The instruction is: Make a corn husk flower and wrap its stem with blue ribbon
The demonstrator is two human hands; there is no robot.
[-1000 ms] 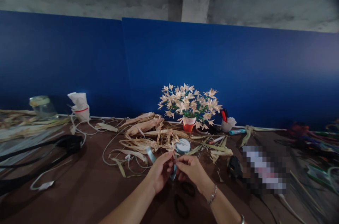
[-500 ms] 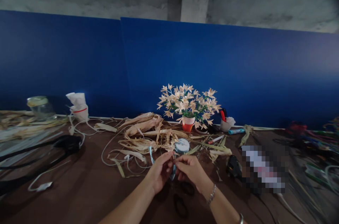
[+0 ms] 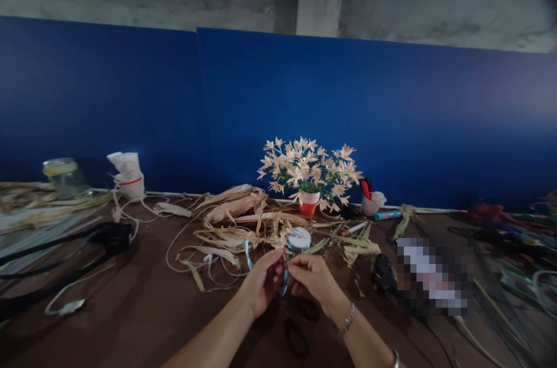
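Observation:
My left hand (image 3: 266,275) is closed in a pinch around a thin stem (image 3: 285,258), with a pale dried-husk flower (image 3: 277,238) at its upper end. From the other side, my right hand (image 3: 314,281) pinches low on the same stem, its fingertips close to the left ones. A light-blue ribbon strip (image 3: 285,284) hangs between the hands; which fingers grip it is hidden. Just beyond the fingers lies a roll of light-blue ribbon (image 3: 299,238). Dark scissors (image 3: 297,338) rest on the table below my hands.
Dried husks (image 3: 235,205) heap up behind the hands. A red-and-white cup (image 3: 308,203) holds a bunch of husk flowers (image 3: 307,168). At right lie a black glue gun (image 3: 383,273) and a blue marker (image 3: 387,215). Cables and a glass jar (image 3: 65,176) are at left.
Both hands stay in nearly the same place. The fingertips have shifted slightly around the stem, and a little more of it shows between them.

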